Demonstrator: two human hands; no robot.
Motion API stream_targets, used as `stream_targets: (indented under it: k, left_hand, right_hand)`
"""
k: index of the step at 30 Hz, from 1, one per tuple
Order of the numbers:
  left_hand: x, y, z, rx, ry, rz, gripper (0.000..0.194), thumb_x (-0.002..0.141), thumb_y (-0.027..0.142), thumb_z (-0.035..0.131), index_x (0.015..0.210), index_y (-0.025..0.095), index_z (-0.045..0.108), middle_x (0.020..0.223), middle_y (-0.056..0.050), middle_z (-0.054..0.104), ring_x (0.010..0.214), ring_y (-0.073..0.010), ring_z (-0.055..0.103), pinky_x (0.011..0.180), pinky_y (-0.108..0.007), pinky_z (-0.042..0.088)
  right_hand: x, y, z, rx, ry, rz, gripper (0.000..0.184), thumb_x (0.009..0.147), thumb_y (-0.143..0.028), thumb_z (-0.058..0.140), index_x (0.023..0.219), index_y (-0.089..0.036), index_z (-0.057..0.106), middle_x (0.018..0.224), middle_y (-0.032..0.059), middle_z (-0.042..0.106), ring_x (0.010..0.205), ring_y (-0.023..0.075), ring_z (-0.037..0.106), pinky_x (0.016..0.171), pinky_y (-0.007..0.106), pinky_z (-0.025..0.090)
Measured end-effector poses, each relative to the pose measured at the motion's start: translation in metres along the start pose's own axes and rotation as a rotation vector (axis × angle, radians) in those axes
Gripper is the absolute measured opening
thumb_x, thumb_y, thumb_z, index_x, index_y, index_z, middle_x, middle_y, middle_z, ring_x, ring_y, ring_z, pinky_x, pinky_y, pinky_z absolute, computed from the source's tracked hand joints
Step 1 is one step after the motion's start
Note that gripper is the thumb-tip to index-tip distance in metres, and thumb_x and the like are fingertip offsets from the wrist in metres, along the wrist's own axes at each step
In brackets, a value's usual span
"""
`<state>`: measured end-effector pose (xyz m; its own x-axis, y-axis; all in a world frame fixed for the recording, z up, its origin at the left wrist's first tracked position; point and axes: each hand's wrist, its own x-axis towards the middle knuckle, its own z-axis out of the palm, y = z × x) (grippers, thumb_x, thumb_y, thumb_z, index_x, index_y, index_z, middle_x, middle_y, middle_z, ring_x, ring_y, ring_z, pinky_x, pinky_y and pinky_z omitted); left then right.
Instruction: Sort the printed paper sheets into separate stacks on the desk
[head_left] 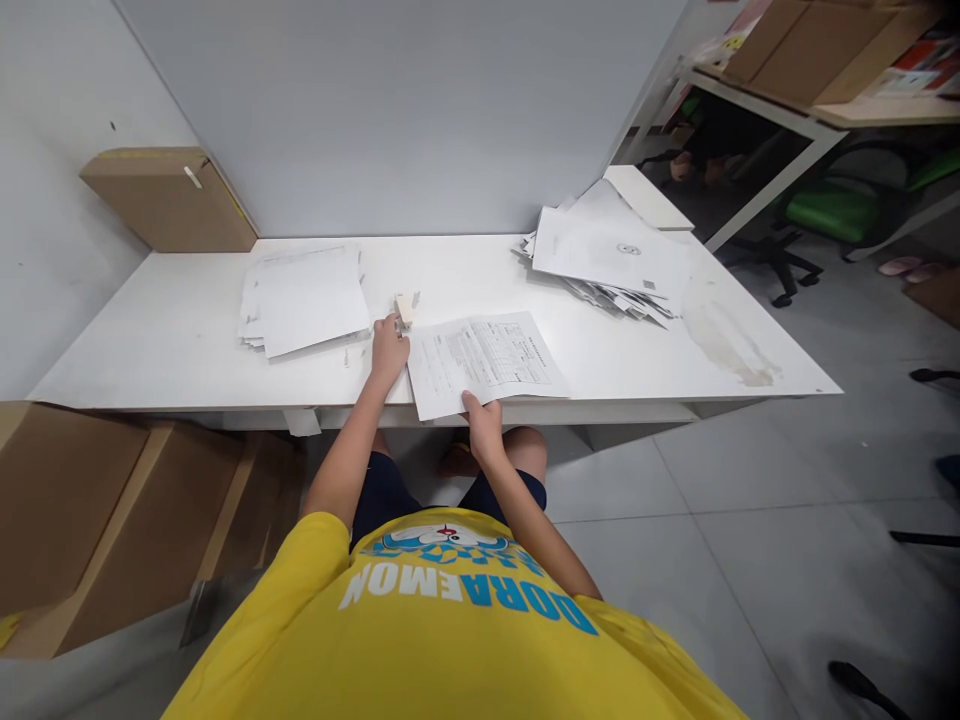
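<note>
Printed forms on white paper (487, 355) lie at the front of the desk, their near edge reaching slightly past the desk's edge. My right hand (484, 428) pinches that near edge, thumb on top and fingers underneath. To the left of the paper, my left hand (391, 352) has its fingers curled against a small cream-coloured stapler-like tool (406, 308). The tool's exact kind is too small to make out. Left of this hand is a stack of white sheets (311, 300), loosely squared, with a blank side up.
At the desk's (450, 270) right end, a messy pile of papers (600, 250) leans near the upright panel (405, 110). A cardboard box (172, 200) stands at the back left. Large cartons (150, 510) fill the lower left. A green chair (832, 210) stands beyond, right.
</note>
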<state>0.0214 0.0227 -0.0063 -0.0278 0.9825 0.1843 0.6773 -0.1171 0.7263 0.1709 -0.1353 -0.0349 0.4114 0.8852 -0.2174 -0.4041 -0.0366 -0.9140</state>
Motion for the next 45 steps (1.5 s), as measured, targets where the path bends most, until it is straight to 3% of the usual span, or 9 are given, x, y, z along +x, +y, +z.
stream_targets:
  k: [3,5,7,10,15,21,35,41,45]
  left_hand:
    - [0.0,-0.005,-0.003,0.109,-0.032,0.148,0.065,0.085,0.011,0.049,0.148,0.019,0.038,0.145,-0.016,0.044,0.13,-0.0297,0.051,0.107,-0.042,0.045]
    - [0.002,-0.009,-0.009,0.19,-0.116,0.303,0.066,0.09,0.018,0.044,0.154,0.019,0.029,0.158,-0.014,0.033,0.143,-0.0316,0.036,0.115,-0.046,0.035]
    - [0.006,-0.013,-0.016,0.258,-0.231,0.437,0.063,0.094,0.025,0.038,0.156,0.018,0.025,0.164,-0.01,0.027,0.147,-0.0305,0.031,0.118,-0.047,0.03]
    - [0.011,-0.016,-0.024,0.325,-0.324,0.517,0.062,0.096,0.029,0.031,0.156,0.015,0.025,0.164,-0.009,0.026,0.145,-0.0279,0.035,0.117,-0.045,0.031]
    - [0.01,-0.013,-0.026,0.409,-0.315,0.521,0.059,0.098,0.027,0.023,0.154,0.014,0.032,0.162,-0.006,0.031,0.135,-0.028,0.043,0.112,-0.045,0.035]
    - [0.001,-0.005,-0.025,0.531,-0.272,0.468,0.057,0.099,0.031,0.027,0.154,0.018,0.035,0.161,-0.004,0.034,0.13,-0.0327,0.043,0.104,-0.049,0.036]
    - [-0.001,-0.004,-0.022,0.358,-0.248,0.462,0.054,0.097,0.026,0.034,0.15,0.019,0.042,0.159,-0.007,0.038,0.125,-0.0352,0.046,0.105,-0.051,0.033]
    - [-0.006,-0.001,-0.023,0.333,-0.213,0.469,0.053,0.098,0.031,0.034,0.15,0.018,0.042,0.158,-0.007,0.04,0.123,-0.0362,0.046,0.104,-0.052,0.033]
    - [-0.008,-0.001,-0.024,0.342,-0.18,0.481,0.052,0.099,0.031,0.036,0.149,0.018,0.043,0.158,-0.007,0.041,0.124,-0.0344,0.047,0.105,-0.048,0.033]
  right_hand:
    - [0.005,0.003,-0.001,-0.022,0.02,0.002,0.05,0.076,-0.031,0.065,0.123,-0.015,0.063,0.126,0.0118,0.068,0.118,0.0251,0.062,0.097,0.04,0.054]
    - [0.008,0.004,0.0,-0.029,0.03,0.009,0.051,0.076,-0.03,0.064,0.125,-0.015,0.062,0.127,0.0119,0.068,0.118,0.0253,0.062,0.097,0.041,0.055]
    - [0.009,0.003,0.0,-0.041,0.036,0.016,0.052,0.076,-0.03,0.064,0.126,-0.015,0.062,0.126,0.0118,0.068,0.117,0.0253,0.063,0.095,0.04,0.055]
    - [0.01,-0.001,0.001,-0.051,0.033,0.03,0.054,0.076,-0.03,0.065,0.127,-0.016,0.061,0.124,0.0117,0.069,0.116,0.0256,0.064,0.09,0.038,0.058]
    - [0.015,-0.008,0.0,-0.038,0.001,0.045,0.052,0.075,-0.031,0.065,0.125,-0.016,0.063,0.129,0.0118,0.067,0.118,0.0261,0.063,0.088,0.037,0.059]
    - [0.017,-0.008,-0.008,-0.007,-0.02,0.091,0.055,0.073,-0.032,0.069,0.126,-0.018,0.063,0.124,0.0105,0.069,0.117,0.026,0.063,0.088,0.037,0.059]
    - [0.018,-0.004,-0.011,-0.004,-0.03,0.055,0.049,0.071,-0.03,0.07,0.118,-0.02,0.064,0.108,0.007,0.073,0.109,0.0241,0.065,0.086,0.037,0.059]
    - [0.031,-0.019,-0.03,-0.064,0.172,0.043,0.041,0.062,-0.022,0.067,0.102,-0.015,0.068,0.098,0.0072,0.073,0.099,0.0241,0.066,0.077,0.033,0.058]
    - [0.051,-0.048,-0.062,-0.07,0.31,-0.16,0.035,0.061,-0.022,0.068,0.096,-0.016,0.068,0.084,0.0034,0.07,0.088,0.0196,0.067,0.072,0.028,0.057]
